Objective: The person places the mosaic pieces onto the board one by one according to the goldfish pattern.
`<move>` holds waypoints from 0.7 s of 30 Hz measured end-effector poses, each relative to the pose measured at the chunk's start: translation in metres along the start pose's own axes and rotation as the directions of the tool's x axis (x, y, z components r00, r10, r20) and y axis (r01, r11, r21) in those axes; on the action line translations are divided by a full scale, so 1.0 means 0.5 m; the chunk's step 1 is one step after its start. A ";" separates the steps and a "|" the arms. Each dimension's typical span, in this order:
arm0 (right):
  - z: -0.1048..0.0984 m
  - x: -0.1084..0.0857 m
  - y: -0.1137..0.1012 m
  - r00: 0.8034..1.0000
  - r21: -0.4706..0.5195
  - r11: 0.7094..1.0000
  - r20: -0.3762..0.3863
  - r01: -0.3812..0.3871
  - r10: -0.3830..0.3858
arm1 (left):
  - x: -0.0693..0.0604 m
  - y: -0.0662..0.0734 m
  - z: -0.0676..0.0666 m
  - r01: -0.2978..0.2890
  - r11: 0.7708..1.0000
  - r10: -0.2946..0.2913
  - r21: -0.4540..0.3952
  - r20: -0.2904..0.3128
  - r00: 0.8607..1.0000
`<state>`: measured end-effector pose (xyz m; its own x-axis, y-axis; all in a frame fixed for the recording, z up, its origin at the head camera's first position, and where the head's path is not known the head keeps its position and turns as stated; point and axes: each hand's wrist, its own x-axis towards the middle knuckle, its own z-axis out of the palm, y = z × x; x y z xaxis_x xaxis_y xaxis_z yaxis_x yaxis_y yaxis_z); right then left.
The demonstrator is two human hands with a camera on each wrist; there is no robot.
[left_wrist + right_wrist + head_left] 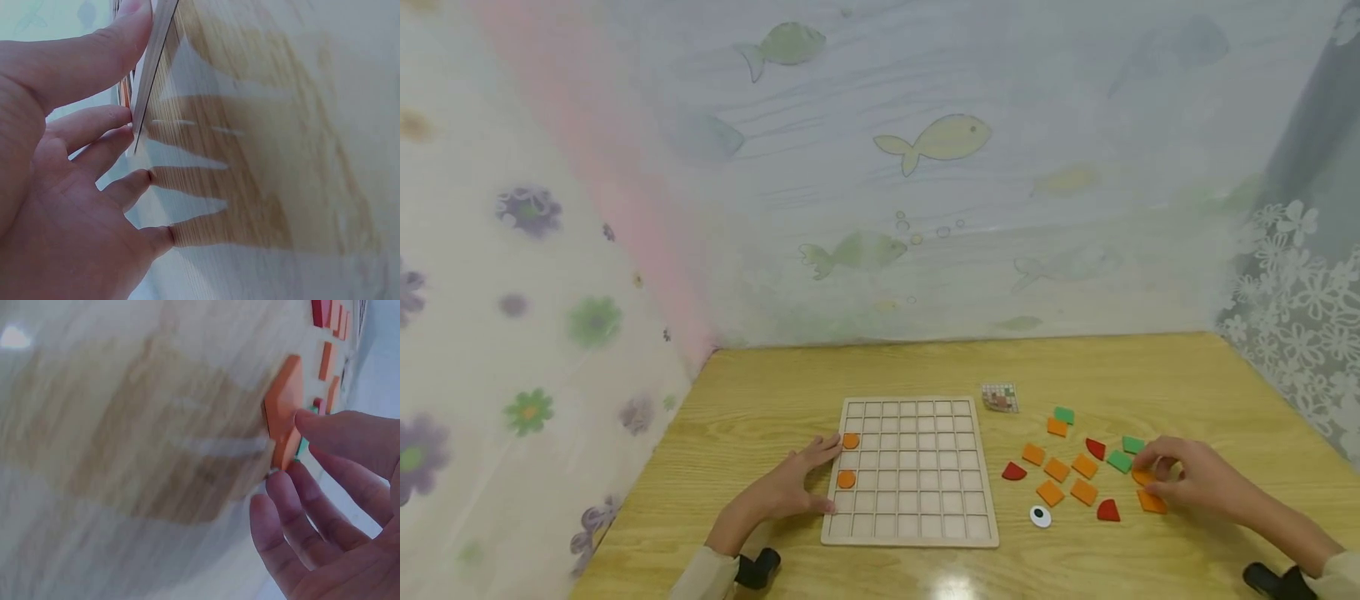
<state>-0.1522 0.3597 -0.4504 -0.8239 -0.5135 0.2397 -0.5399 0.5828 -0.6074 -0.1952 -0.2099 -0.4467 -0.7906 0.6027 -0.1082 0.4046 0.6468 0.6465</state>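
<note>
A wooden grid board lies flat on the table, with two orange round pieces in its leftmost column. My left hand rests at the board's left side, thumb and fingertips touching its edge, fingers spread. Over at the right, my right hand has its thumb and fingers around an orange square tile, pinching it close to the tabletop. Another orange tile lies right beside the thumb in the right wrist view. Green tiles are just left of that hand.
Between board and right hand are scattered orange tiles, red quarter-round pieces and a white eye piece. A small printed pattern card lies off the board's far right corner. A fish-patterned wall borders the table's back.
</note>
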 end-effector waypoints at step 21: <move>0.021 0.010 -0.010 0.992 -0.127 0.987 -0.088 -0.098 0.088 | -0.001 0.001 -0.002 -0.007 1.000 0.007 -0.002 -0.005 1.000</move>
<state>-0.1518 0.3477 -0.4544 -0.8800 -0.4028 0.2517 -0.4737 0.7057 -0.5269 -0.1951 -0.2101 -0.4455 -0.7901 0.6049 -0.0996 0.4094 0.6415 0.6487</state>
